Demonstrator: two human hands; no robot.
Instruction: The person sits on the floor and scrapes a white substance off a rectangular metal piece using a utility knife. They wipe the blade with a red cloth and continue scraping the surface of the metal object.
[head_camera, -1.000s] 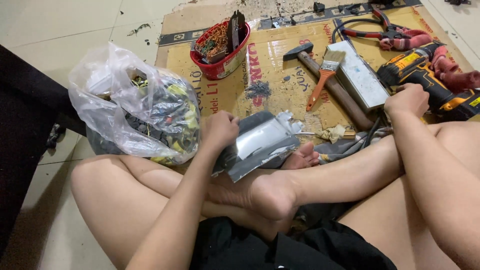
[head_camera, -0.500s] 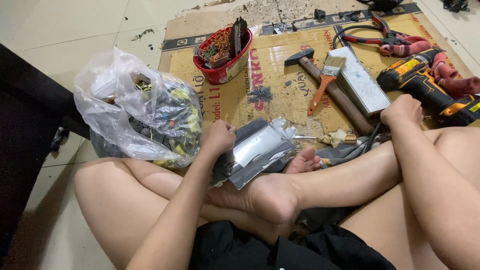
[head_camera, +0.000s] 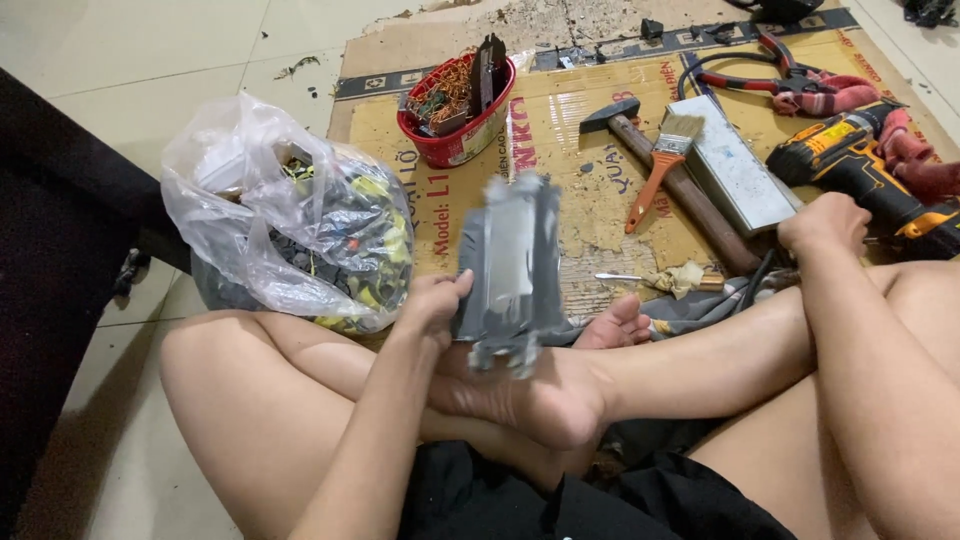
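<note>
My left hand (head_camera: 432, 303) grips the lower left edge of a flat grey metal piece (head_camera: 512, 268) and holds it upright above my crossed legs; the piece is motion-blurred. My right hand (head_camera: 826, 222) is closed into a fist beside my right knee, close to the orange and black cordless drill (head_camera: 868, 172). Whether the fist holds something small is hidden. A grey metal box (head_camera: 733, 176) lies just beyond that hand.
A clear plastic bag (head_camera: 285, 225) of scrap parts sits at my left knee. On the cardboard sheet (head_camera: 590, 150) lie a red bowl (head_camera: 462, 137) of copper wire, a hammer (head_camera: 660, 170), a paintbrush (head_camera: 662, 160), red-handled cutters (head_camera: 800, 85) and a screwdriver (head_camera: 640, 279). Tiled floor lies left.
My left hand has lifted the grey metal piece from lying flat near my foot to standing upright. My right hand stays by the drill.
</note>
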